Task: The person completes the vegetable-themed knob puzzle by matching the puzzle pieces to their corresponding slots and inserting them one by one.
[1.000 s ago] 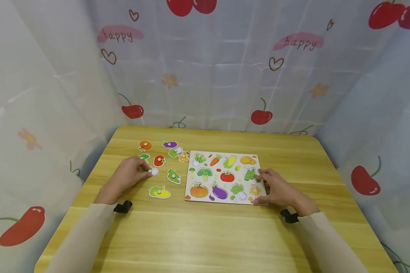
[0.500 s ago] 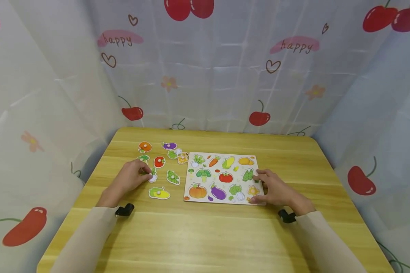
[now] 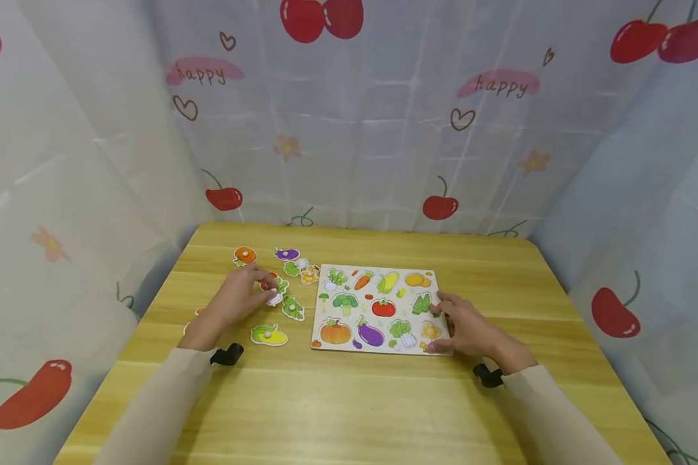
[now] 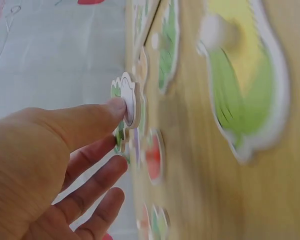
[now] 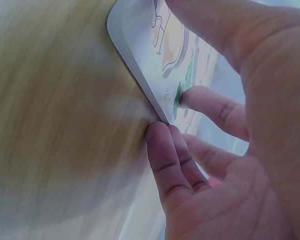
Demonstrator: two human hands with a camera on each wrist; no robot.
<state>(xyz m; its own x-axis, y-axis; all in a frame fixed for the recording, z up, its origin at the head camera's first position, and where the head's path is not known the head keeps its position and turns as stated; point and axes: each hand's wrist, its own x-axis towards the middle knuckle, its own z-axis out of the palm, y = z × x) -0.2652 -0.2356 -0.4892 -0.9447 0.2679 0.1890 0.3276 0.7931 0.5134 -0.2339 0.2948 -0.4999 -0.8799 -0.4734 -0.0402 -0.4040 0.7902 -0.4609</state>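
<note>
My left hand (image 3: 236,298) pinches a turnip puzzle piece (image 4: 130,100), white with green leaves, between thumb and forefinger. In the left wrist view the piece stands on edge above the table, the other fingers spread loosely. Under and beside this hand lie a tomato piece (image 4: 154,156), partly covered in the head view, and a green leafy piece (image 3: 293,308). My right hand (image 3: 471,326) rests along the right edge of the wooden vegetable puzzle board (image 3: 355,309). Its thumb and forefinger lie over the board's face while other fingertips touch the side, as the right wrist view shows.
Farther back lie a pumpkin piece (image 3: 245,256), an eggplant piece (image 3: 286,254), a cabbage piece (image 3: 295,267) and a yellowish piece (image 3: 310,276) at the board's left edge. A corn piece (image 3: 269,335) lies nearer. Orange pieces (image 3: 200,311) show partly behind my left wrist.
My left hand has taken up the turnip piece, turned it leaves up, and moved it right toward the board. It now overlaps the tomato piece. The right hand stays on the board.
</note>
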